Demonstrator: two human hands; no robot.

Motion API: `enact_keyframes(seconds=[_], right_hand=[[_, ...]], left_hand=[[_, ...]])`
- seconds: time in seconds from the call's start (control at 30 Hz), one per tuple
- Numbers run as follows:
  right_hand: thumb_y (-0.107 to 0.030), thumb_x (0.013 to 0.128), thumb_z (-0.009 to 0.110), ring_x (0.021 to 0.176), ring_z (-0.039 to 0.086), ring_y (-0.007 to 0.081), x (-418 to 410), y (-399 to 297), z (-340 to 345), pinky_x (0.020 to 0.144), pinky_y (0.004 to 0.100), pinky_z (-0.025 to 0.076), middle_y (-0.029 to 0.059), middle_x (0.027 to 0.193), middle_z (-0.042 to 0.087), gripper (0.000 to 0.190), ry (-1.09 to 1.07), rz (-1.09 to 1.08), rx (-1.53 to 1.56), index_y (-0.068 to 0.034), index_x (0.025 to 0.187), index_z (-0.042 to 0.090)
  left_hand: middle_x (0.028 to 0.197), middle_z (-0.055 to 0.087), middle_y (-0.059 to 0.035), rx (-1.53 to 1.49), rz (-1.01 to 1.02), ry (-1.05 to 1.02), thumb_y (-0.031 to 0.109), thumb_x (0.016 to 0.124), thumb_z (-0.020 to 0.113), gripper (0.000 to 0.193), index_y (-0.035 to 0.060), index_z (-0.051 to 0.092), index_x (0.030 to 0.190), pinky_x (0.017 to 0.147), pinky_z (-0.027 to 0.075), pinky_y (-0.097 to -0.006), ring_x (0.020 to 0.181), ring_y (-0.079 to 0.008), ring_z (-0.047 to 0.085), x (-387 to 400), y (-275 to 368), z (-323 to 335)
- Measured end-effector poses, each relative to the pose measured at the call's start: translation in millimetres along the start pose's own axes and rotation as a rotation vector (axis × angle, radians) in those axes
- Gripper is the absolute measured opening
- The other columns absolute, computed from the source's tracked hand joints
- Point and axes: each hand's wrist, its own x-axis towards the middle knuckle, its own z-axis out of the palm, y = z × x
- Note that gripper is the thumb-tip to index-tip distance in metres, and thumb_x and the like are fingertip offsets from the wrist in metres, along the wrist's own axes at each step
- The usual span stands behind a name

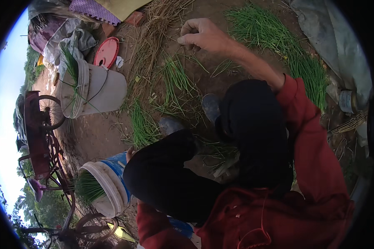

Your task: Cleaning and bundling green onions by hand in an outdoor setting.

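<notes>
My right hand (194, 35) is stretched out above the soil, thumb and fingers loosely curled with a small gap and nothing visible between them. Left of it lie dry straw stalks (149, 40); below it, a small bunch of thin green stalks (176, 76). My left hand (130, 154) is mostly hidden behind my knee; a few fingers show beside the blue and white plastic bucket (113, 183), which holds green stalks (90, 186). Another green bunch (141, 127) lies near my boot (170, 125). A large heap of green stalks (268, 29) spreads at upper right.
A white bucket (107, 88) with a few green stalks stands at left, near a red lid (107, 53). A cycle with a reddish cargo box (37, 140) is beyond. Grey sheeting (333, 40), a can (346, 101) and a twig broom (349, 124) are at right.
</notes>
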Motion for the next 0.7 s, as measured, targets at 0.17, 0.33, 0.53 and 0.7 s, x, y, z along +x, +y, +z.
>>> enact_keyframes(seconds=[0.17,0.33,0.53,0.7], right_hand=[[-0.023,0.084,0.052,0.069,0.060,0.0274,-20,113,62,0.065,0.0406,0.046,0.0147,0.070,0.061,0.027,-0.293,0.358,-0.290,0.002,0.081,0.063],[-0.014,0.080,0.054,0.088,0.061,0.0401,-31,181,109,0.077,0.0465,0.047,0.0241,0.090,0.063,0.021,-0.403,0.423,-0.526,0.004,0.088,0.061],[-0.016,0.079,0.059,0.091,0.061,0.0395,-18,218,145,0.078,0.0460,0.049,0.0243,0.092,0.062,0.021,-0.373,0.510,-0.764,0.002,0.090,0.059],[-0.019,0.075,0.061,0.086,0.062,0.0388,-20,239,141,0.076,0.0460,0.049,0.0236,0.087,0.063,0.025,-0.322,0.593,-0.757,0.002,0.086,0.059]], left_hand=[[0.094,0.065,-0.0122,-0.092,-0.017,-0.309,0.013,0.088,0.058,0.032,-0.0030,0.051,0.114,0.064,0.051,-0.0273,0.075,-0.0154,0.063,54,24,54],[0.087,0.065,-0.0095,-0.090,0.025,-0.627,0.012,0.085,0.062,0.024,-0.0030,0.059,0.103,0.063,0.051,-0.0272,0.072,-0.0140,0.063,86,21,124],[0.087,0.064,-0.0099,-0.025,0.004,-0.796,0.013,0.086,0.061,0.026,-0.0028,0.057,0.106,0.066,0.050,-0.0256,0.073,-0.0138,0.062,108,-5,172],[0.082,0.064,-0.0069,-0.198,-0.081,-0.785,0.010,0.085,0.059,0.021,-0.0031,0.059,0.102,0.063,0.049,-0.0260,0.067,-0.0110,0.060,108,-24,208]])
